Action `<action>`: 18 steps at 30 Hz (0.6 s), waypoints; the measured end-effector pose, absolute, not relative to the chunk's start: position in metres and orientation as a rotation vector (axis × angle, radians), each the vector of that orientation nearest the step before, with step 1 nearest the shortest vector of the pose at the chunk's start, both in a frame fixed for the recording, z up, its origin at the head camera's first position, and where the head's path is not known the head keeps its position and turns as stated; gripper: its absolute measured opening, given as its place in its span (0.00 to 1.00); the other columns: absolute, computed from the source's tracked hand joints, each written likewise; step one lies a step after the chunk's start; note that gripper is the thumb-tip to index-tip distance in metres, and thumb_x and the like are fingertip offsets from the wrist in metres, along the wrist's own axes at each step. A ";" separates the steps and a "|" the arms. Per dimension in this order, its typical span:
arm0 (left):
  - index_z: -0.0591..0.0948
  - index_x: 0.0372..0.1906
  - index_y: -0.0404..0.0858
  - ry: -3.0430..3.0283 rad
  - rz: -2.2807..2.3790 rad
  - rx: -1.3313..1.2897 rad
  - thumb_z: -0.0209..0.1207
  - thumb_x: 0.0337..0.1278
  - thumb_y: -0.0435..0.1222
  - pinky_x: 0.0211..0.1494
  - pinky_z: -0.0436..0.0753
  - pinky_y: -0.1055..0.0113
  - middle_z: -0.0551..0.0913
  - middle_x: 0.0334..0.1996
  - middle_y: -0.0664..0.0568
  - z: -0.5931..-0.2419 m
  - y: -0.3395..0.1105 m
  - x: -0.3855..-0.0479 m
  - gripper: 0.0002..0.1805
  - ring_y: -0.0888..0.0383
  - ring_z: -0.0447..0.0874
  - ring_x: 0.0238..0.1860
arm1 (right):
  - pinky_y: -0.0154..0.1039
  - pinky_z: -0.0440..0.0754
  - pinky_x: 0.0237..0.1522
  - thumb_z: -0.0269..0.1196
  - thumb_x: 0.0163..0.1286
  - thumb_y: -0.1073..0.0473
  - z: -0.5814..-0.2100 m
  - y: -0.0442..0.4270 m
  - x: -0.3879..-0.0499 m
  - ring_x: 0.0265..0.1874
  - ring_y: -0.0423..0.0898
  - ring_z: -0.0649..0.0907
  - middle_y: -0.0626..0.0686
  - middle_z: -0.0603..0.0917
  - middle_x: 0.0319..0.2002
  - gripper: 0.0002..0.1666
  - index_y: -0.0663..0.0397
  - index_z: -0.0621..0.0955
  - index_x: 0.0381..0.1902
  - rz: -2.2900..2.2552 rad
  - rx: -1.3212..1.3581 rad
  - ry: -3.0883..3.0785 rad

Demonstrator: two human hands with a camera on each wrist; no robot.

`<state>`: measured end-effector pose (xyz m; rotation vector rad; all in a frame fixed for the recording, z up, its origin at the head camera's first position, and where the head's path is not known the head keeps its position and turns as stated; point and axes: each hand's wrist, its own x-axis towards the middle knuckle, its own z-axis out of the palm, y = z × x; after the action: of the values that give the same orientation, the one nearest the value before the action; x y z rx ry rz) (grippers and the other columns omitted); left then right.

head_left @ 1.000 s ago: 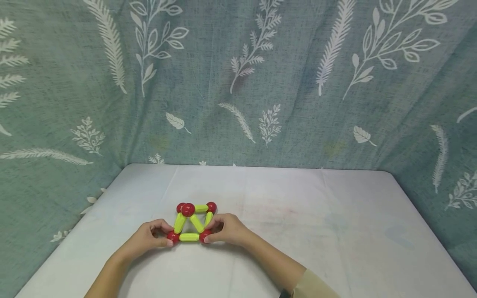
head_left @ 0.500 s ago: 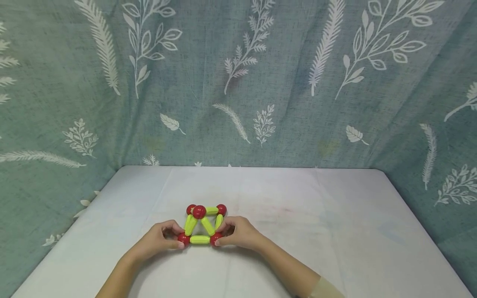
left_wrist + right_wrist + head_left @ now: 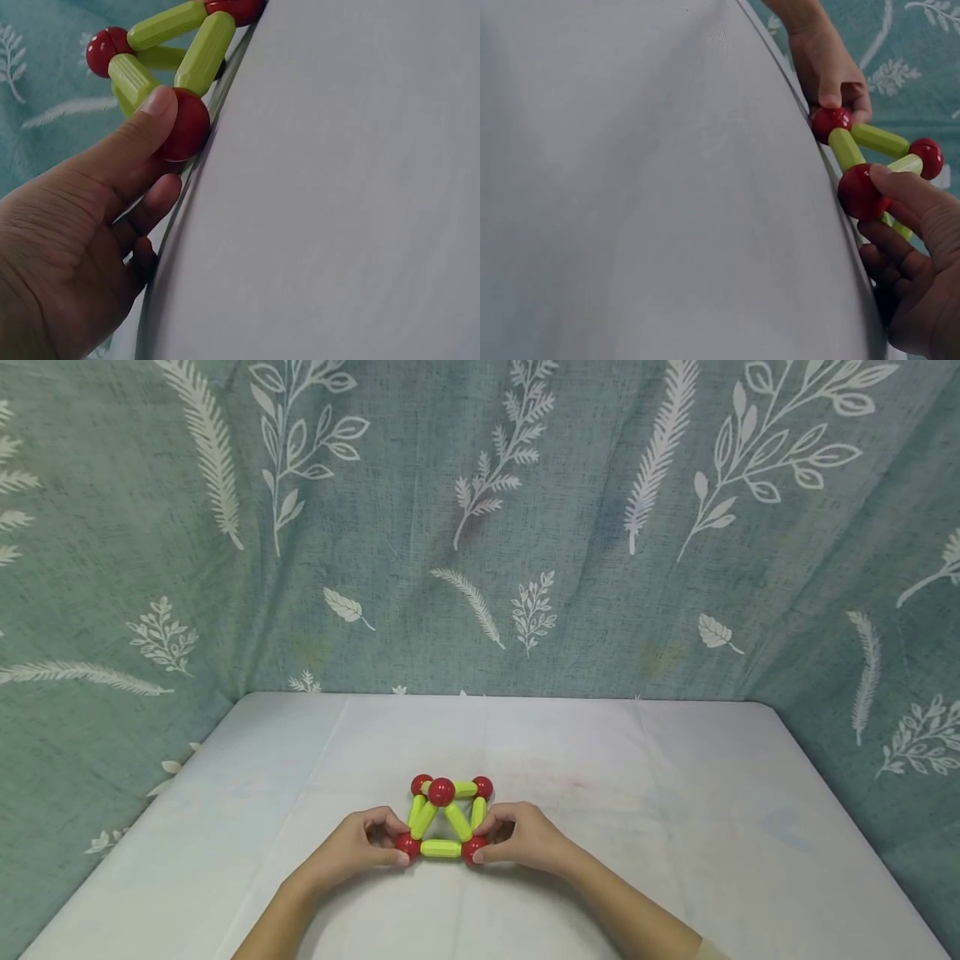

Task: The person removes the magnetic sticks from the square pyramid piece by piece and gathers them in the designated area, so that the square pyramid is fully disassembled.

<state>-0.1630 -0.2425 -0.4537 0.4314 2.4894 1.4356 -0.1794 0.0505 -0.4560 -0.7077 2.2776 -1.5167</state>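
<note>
A toy frame of red balls joined by yellow-green rods (image 3: 441, 849) stands on the white table. Its raised top ball (image 3: 441, 792) is held up by slanting rods, and two more balls lie at the back. My left hand (image 3: 358, 843) pinches the front left ball (image 3: 187, 126) between thumb and fingers. With thumb and fingers, my right hand (image 3: 525, 837) pinches the front right ball (image 3: 861, 192). A single rod joins these two front balls. The right wrist view also has the left hand (image 3: 829, 71) on its ball across the frame.
The white cloth-covered table (image 3: 637, 793) spreads around the frame on all sides. Behind it and at both sides hangs a green-blue curtain (image 3: 390, 610) with a white leaf pattern, meeting the table's far edge.
Both hands have moved to the right, and the ball-and-rod frame has moved along between them. Each hand keeps its pinch on the same front ball. The camera's view has shifted slightly.
</note>
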 end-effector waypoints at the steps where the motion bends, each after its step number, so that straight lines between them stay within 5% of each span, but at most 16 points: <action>1: 0.82 0.38 0.39 2.489 1.431 0.438 0.74 0.39 0.40 0.34 0.77 0.72 0.82 0.31 0.51 -0.454 -0.238 -0.163 0.18 0.61 0.76 0.31 | 0.30 0.77 0.30 0.74 0.49 0.57 -0.456 0.055 -0.178 0.28 0.39 0.78 0.44 0.83 0.29 0.12 0.48 0.84 0.32 -1.522 -0.707 2.277; 11: 0.81 0.37 0.43 2.463 1.405 0.504 0.74 0.38 0.43 0.33 0.77 0.71 0.80 0.29 0.54 -0.455 -0.205 -0.160 0.18 0.61 0.76 0.30 | 0.29 0.76 0.32 0.73 0.51 0.62 -0.462 0.089 -0.166 0.28 0.37 0.77 0.51 0.84 0.32 0.12 0.54 0.84 0.35 -1.560 -0.683 2.290; 18: 0.82 0.36 0.44 2.464 1.390 0.554 0.74 0.37 0.43 0.30 0.75 0.72 0.79 0.27 0.56 -0.456 -0.186 -0.158 0.18 0.63 0.73 0.27 | 0.30 0.77 0.34 0.74 0.51 0.57 -0.459 0.110 -0.156 0.30 0.38 0.77 0.47 0.83 0.32 0.12 0.51 0.84 0.34 -1.566 -0.670 2.299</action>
<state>-0.1584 -0.1860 -0.4559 0.5538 2.4645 1.3904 -0.1560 0.1103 -0.4587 -0.6700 2.2990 -1.5657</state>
